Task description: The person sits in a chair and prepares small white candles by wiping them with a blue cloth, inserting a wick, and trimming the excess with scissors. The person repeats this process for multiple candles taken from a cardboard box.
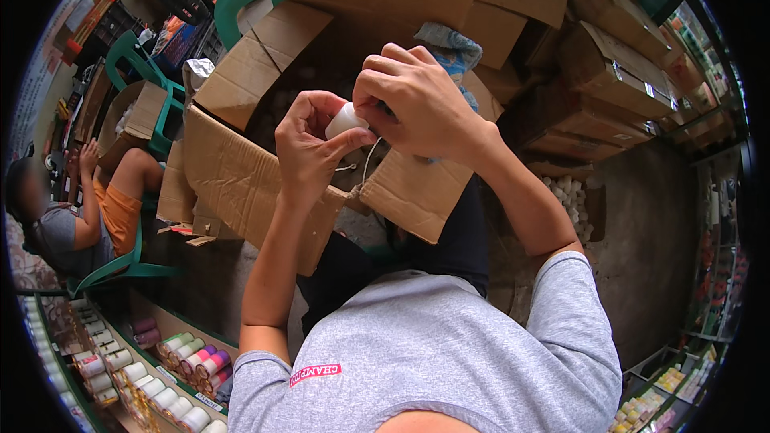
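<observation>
Above an open cardboard box, my left hand is closed around a small white rounded piece, gripping it between thumb and fingers. My right hand is right beside it, its fingers curled in a pinch against the piece's right side. Something dark shows under those fingers, too hidden to name. A thin white cord hangs below the hands toward the box's near flaps. The inside of the box is in deep shadow, so its contents are hard to make out.
A blue patterned cloth lies over the box's far right edge. Stacked cartons stand at the right, near a box of small white pieces. On the left another person sits on a green chair. Thread spools line a shelf lower left.
</observation>
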The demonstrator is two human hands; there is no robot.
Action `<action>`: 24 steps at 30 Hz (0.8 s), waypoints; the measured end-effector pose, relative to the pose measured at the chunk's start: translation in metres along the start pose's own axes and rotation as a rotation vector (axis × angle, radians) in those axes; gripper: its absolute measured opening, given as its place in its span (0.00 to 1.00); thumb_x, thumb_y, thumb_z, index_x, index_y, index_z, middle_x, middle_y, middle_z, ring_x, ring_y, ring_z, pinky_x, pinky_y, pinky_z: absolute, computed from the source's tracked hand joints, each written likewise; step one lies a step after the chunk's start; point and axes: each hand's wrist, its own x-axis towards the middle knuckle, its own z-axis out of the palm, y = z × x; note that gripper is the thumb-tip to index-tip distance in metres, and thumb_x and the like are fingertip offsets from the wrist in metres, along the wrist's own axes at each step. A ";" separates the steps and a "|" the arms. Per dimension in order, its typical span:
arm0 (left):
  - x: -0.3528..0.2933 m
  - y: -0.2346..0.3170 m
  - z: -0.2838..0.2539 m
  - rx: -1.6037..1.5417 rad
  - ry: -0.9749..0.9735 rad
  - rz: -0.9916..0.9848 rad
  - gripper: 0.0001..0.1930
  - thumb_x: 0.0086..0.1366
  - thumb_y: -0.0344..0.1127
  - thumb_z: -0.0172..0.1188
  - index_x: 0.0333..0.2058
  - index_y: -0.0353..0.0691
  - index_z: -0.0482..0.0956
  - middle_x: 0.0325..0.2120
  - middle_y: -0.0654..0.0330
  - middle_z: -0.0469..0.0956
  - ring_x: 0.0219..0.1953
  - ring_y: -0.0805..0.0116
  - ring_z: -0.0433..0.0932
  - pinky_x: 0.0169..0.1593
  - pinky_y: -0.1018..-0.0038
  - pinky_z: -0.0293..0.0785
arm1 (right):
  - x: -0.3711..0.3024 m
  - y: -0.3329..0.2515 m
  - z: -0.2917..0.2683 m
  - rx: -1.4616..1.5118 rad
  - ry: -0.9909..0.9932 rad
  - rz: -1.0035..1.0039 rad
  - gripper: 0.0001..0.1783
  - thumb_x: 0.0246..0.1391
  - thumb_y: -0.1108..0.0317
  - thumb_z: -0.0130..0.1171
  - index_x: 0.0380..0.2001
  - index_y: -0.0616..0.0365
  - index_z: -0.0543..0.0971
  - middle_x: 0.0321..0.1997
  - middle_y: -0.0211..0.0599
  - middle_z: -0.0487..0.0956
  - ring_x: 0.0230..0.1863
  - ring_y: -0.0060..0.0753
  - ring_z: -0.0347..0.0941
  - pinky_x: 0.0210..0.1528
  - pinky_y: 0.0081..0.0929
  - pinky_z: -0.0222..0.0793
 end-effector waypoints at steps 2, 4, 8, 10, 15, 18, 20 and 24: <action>0.000 -0.004 -0.002 -0.017 -0.001 0.016 0.19 0.54 0.34 0.73 0.39 0.38 0.73 0.27 0.64 0.78 0.28 0.81 0.76 0.33 0.85 0.73 | -0.002 0.006 0.006 0.008 0.149 0.044 0.06 0.43 0.69 0.63 0.26 0.55 0.76 0.30 0.34 0.75 0.40 0.38 0.70 0.43 0.35 0.64; -0.003 -0.012 -0.004 -0.086 0.034 -0.036 0.16 0.59 0.36 0.69 0.40 0.39 0.72 0.27 0.63 0.77 0.29 0.81 0.76 0.33 0.84 0.73 | -0.002 0.014 0.011 0.117 0.301 0.138 0.06 0.44 0.73 0.61 0.28 0.58 0.75 0.30 0.38 0.75 0.39 0.41 0.71 0.41 0.37 0.66; -0.001 -0.019 0.003 -0.193 0.050 -0.049 0.10 0.68 0.39 0.59 0.40 0.39 0.73 0.29 0.63 0.76 0.33 0.81 0.74 0.34 0.81 0.75 | -0.012 0.005 0.020 0.353 0.305 0.250 0.06 0.46 0.80 0.57 0.30 0.61 0.75 0.30 0.40 0.75 0.37 0.43 0.70 0.41 0.35 0.68; 0.000 -0.021 0.004 -0.104 0.021 -0.038 0.10 0.70 0.40 0.55 0.39 0.39 0.76 0.30 0.64 0.76 0.33 0.81 0.74 0.35 0.80 0.76 | -0.016 -0.001 0.027 0.382 0.318 0.254 0.07 0.45 0.80 0.58 0.30 0.61 0.75 0.30 0.40 0.75 0.37 0.43 0.70 0.41 0.35 0.68; 0.000 -0.012 0.010 -0.366 -0.021 -0.290 0.14 0.71 0.42 0.54 0.38 0.35 0.77 0.31 0.62 0.77 0.32 0.79 0.76 0.33 0.81 0.75 | -0.022 -0.004 0.033 0.281 0.317 0.087 0.09 0.45 0.83 0.59 0.32 0.61 0.75 0.32 0.37 0.74 0.35 0.35 0.70 0.37 0.29 0.69; 0.002 -0.011 0.010 -0.374 -0.050 -0.284 0.12 0.71 0.39 0.54 0.38 0.34 0.75 0.31 0.61 0.77 0.30 0.79 0.76 0.31 0.82 0.74 | -0.023 -0.005 0.028 0.224 0.298 0.016 0.09 0.45 0.83 0.59 0.32 0.60 0.75 0.33 0.36 0.74 0.35 0.34 0.70 0.37 0.29 0.69; 0.002 -0.010 0.012 -0.351 -0.055 -0.241 0.10 0.71 0.36 0.53 0.38 0.34 0.74 0.31 0.61 0.77 0.29 0.79 0.76 0.31 0.82 0.73 | -0.023 -0.002 0.029 0.304 0.334 0.083 0.09 0.45 0.81 0.60 0.31 0.60 0.75 0.32 0.36 0.74 0.35 0.35 0.71 0.36 0.31 0.70; -0.001 -0.011 0.016 -0.271 -0.042 -0.135 0.05 0.71 0.32 0.51 0.38 0.37 0.72 0.30 0.63 0.75 0.27 0.81 0.74 0.31 0.83 0.72 | -0.023 -0.005 0.031 0.502 0.358 0.254 0.08 0.45 0.80 0.62 0.31 0.62 0.76 0.31 0.36 0.75 0.33 0.32 0.75 0.36 0.28 0.72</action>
